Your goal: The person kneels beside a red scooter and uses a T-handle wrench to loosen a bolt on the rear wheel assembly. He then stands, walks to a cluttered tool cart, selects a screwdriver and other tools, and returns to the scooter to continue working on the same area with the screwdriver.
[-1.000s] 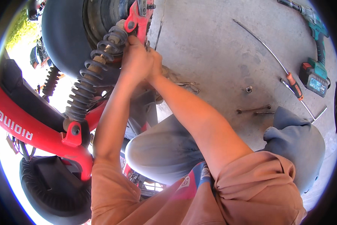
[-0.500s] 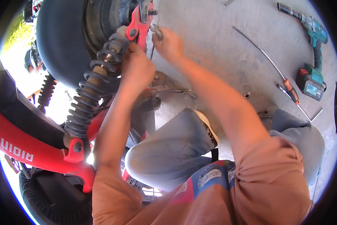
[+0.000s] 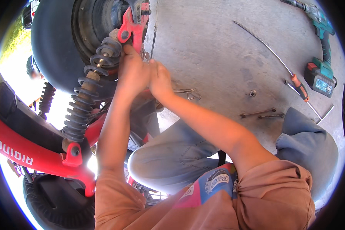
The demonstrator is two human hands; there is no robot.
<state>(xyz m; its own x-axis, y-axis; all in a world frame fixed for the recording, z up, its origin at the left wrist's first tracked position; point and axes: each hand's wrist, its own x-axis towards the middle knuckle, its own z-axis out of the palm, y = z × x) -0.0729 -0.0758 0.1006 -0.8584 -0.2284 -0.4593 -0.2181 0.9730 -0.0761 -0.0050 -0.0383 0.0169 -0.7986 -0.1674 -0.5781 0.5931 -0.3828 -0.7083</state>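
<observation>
My left hand (image 3: pixel 133 73) is closed just below the red swingarm bracket (image 3: pixel 132 27), beside the top of the coil-spring shock absorber (image 3: pixel 88 82). Its fingertips reach in under the bracket, so whatever they grip is hidden. Pressed close against it, my right hand (image 3: pixel 159 79) is closed on a wrench (image 3: pixel 146 56); only the metal end shows above the fingers. The black wheel (image 3: pixel 51 50) with its dark hub stands just beyond the shock absorber.
On the concrete floor to the right lie a cordless impact wrench (image 3: pixel 325 50), a long orange-handled screwdriver (image 3: pixel 299 87), an L-shaped bar (image 3: pixel 322 115), a nut (image 3: pixel 252 93) and two wrenches (image 3: pixel 258 112). A red frame tube (image 3: pixel 46 163) runs along the lower left.
My right hand has come down and left with the wrench, from beside the bracket to against my left hand. My left hand has shifted slightly downward. The view has moved a little.
</observation>
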